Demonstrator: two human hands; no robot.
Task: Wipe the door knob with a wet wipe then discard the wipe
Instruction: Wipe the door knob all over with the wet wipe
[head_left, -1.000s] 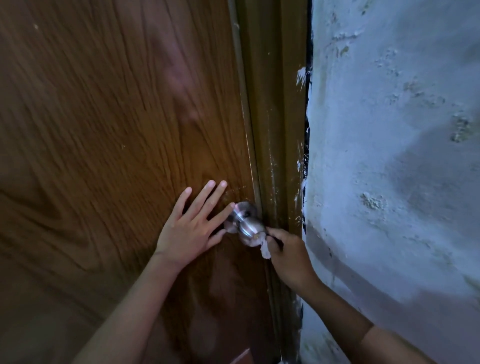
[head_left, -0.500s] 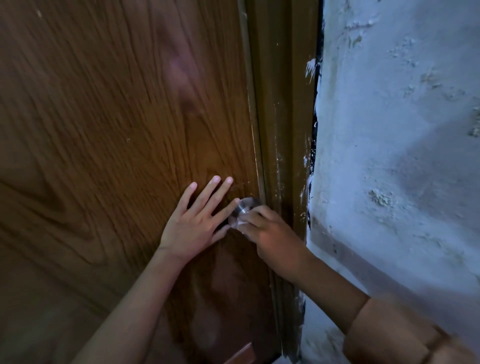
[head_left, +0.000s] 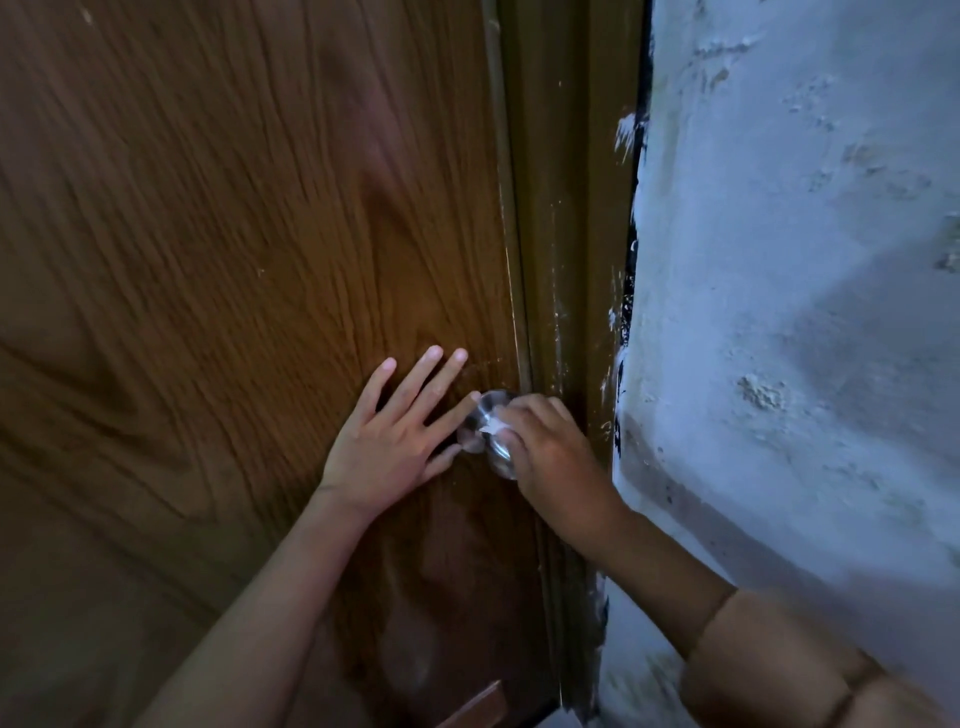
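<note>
Just below the centre of the frame, 1 metal door knob is sticking out from 1 brown wooden door. The right hand is curling its fingers over the knob and pressing 1 white wet wipe against it. The left hand is lying flat on the door just left of the knob, all 5 fingers spread and holding nothing. 1 rough pale wall is filling the right side
</note>
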